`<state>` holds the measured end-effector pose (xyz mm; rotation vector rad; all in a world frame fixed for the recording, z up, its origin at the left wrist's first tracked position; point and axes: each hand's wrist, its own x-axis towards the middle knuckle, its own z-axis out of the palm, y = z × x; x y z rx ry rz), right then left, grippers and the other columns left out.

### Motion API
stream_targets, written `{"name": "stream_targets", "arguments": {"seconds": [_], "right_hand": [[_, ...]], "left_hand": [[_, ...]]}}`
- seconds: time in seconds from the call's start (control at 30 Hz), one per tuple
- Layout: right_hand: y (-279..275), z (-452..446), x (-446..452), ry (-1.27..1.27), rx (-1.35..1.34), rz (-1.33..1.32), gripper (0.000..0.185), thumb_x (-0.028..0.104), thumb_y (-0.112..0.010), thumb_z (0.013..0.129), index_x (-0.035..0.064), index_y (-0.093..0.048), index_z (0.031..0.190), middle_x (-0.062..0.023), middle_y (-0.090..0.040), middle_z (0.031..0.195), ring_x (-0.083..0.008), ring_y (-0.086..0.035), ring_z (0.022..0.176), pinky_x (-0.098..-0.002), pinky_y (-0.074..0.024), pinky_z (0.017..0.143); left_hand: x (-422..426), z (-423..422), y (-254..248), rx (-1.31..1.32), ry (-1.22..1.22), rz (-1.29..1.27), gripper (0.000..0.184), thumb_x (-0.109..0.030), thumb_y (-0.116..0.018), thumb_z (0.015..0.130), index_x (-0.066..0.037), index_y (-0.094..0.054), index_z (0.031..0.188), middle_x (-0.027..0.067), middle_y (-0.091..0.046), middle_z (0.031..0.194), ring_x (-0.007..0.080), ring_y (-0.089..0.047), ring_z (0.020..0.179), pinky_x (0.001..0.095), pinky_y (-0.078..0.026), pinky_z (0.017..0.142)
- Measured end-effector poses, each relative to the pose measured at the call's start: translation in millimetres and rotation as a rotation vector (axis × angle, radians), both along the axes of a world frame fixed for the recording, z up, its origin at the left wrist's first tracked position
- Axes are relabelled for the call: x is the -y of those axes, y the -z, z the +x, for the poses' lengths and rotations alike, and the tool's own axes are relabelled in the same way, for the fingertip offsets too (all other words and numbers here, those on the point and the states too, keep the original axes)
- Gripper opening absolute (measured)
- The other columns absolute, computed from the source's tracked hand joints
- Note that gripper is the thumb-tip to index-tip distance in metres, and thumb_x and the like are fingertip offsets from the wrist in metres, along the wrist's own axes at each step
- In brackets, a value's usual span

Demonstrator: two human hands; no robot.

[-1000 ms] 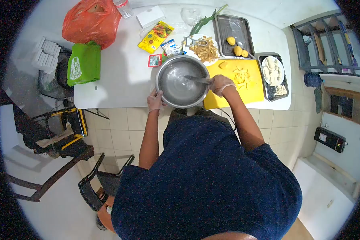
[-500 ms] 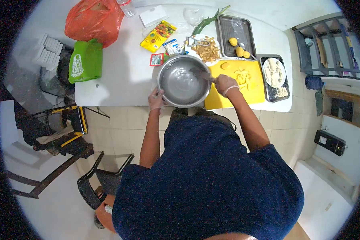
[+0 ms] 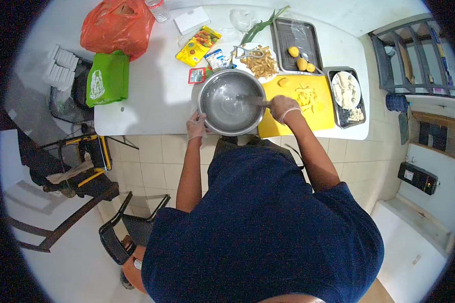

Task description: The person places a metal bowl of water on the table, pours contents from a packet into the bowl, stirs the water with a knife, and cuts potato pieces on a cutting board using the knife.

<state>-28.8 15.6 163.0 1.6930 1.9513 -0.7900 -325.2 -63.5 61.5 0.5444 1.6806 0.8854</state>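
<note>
From afar, I watch the clear-gloved right hand (image 3: 284, 108) grip a grey-bladed knife (image 3: 256, 101), blade pointing left over a round silver metal bowl (image 3: 229, 119); the clear-gloved left hand (image 3: 196, 126) grasps the bowl's near-left side.

Glare is reflected inside the round silver metal bowl (image 3: 209, 112); left of it, the white flat table (image 3: 154, 96) is softly shadowed; outer edges are bent and darkened.
</note>
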Motion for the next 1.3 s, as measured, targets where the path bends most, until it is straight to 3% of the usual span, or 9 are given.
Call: {"name": "stream_targets", "arguments": {"seconds": [0.07,0.2,0.33,0.57,0.67,0.77,0.87,1.13,1.3], "right_hand": [[-7.1,-4.8,-2.4,0.072,-0.032,0.07,0.023,0.024,-0.054,0.084,0.0052,-0.067,0.087,-0.0186,-0.065,0.094,-0.0347,-0.064,0.089,-0.043,-0.0507,0.077],[39.6,-14.8,1.9,-0.076,-0.28,0.131,0.029,0.03,-0.056,0.082,0.0038,-0.067,0.09,-0.0211,-0.065,0.09,-0.0351,-0.064,0.087,-0.0443,-0.0502,0.077],[18.9,-23.0,2.1,-0.075,-0.114,-0.09,0.031,0.031,-0.055,0.083,0.0049,-0.067,0.094,-0.0201,-0.064,0.099,-0.0342,-0.063,0.092,-0.0434,-0.0496,0.08],[-6.6,1.8,-15.6,0.081,0.003,0.015,0.025,0.026,-0.054,0.084,0.0068,-0.068,0.092,-0.0186,-0.064,0.101,-0.033,-0.063,0.092,-0.0424,-0.05,0.079],[22.6,-9.4,-15.6,-0.031,-0.079,0.084,0.025,0.024,-0.053,0.084,0.0053,-0.067,0.091,-0.0186,-0.064,0.098,-0.0336,-0.063,0.092,-0.0428,-0.0505,0.077],[50.9,-19.7,-4.5,-0.073,-0.211,0.089,0.022,0.02,-0.053,0.082,0.0036,-0.066,0.09,-0.0201,-0.064,0.095,-0.0345,-0.063,0.092,-0.0427,-0.0507,0.078],[34.0,-23.6,11.4,-0.136,-0.177,0.015,0.023,0.021,-0.054,0.082,0.003,-0.066,0.09,-0.0202,-0.064,0.097,-0.0347,-0.063,0.092,-0.0428,-0.0504,0.078],[-16.2,7.7,4.7,-0.029,-0.028,0.032,0.023,0.02,-0.051,0.084,0.0069,-0.067,0.094,-0.0193,-0.065,0.096,-0.0333,-0.064,0.09,-0.0427,-0.0507,0.077],[28.5,-17.2,1.2,-0.08,-0.172,0.171,0.021,0.019,-0.052,0.081,0.0043,-0.066,0.089,-0.0197,-0.065,0.092,-0.0343,-0.064,0.087,-0.0432,-0.0509,0.076]], "left_hand": [[-0.9,0.6,1.0,-0.006,0.003,0.013,0.039,-0.015,-0.061,0.085,-0.008,-0.054,0.123,0.0092,-0.06,0.089,0.0157,-0.06,0.061,0.0265,-0.055,0.04],[-0.2,-1.1,3.5,-0.003,0.003,0.013,0.04,-0.015,-0.06,0.085,-0.008,-0.053,0.124,0.0092,-0.06,0.089,0.0158,-0.059,0.06,0.027,-0.055,0.04],[-0.4,-4.2,14.2,0.034,0.001,0.037,0.042,-0.015,-0.06,0.085,-0.008,-0.052,0.125,0.0095,-0.06,0.089,0.016,-0.059,0.061,0.0277,-0.055,0.041],[-1.7,0.2,1.2,-0.013,0.015,0.015,0.042,-0.013,-0.059,0.085,-0.007,-0.051,0.126,0.0106,-0.061,0.09,0.0168,-0.061,0.062,0.0274,-0.055,0.041],[-2.2,-4.6,8.7,0.0,0.056,-0.029,0.046,-0.02,-0.062,0.085,-0.009,-0.05,0.127,0.0085,-0.061,0.109,0.0214,-0.063,0.076,0.0331,-0.057,0.048],[-2.2,-6.8,12.4,0.007,0.05,-0.025,0.046,-0.019,-0.062,0.084,-0.008,-0.05,0.128,0.0094,-0.061,0.109,0.0221,-0.063,0.071,0.0329,-0.057,0.047],[-3.7,-3.1,4.4,0.013,0.024,0.014,0.042,-0.013,-0.06,0.084,-0.006,-0.052,0.125,0.0096,-0.061,0.088,0.0158,-0.06,0.059,0.0271,-0.055,0.04],[-2.0,-0.8,-3.6,-0.01,0.034,-0.004,0.038,-0.014,-0.059,0.085,-0.009,-0.054,0.123,0.0069,-0.059,0.089,0.0135,-0.059,0.063,0.0262,-0.055,0.04],[-0.5,-1.1,-3.3,0.037,0.034,0.031,0.038,-0.013,-0.059,0.085,-0.009,-0.054,0.123,0.0061,-0.059,0.088,0.0129,-0.057,0.062,0.0259,-0.054,0.04]]}}
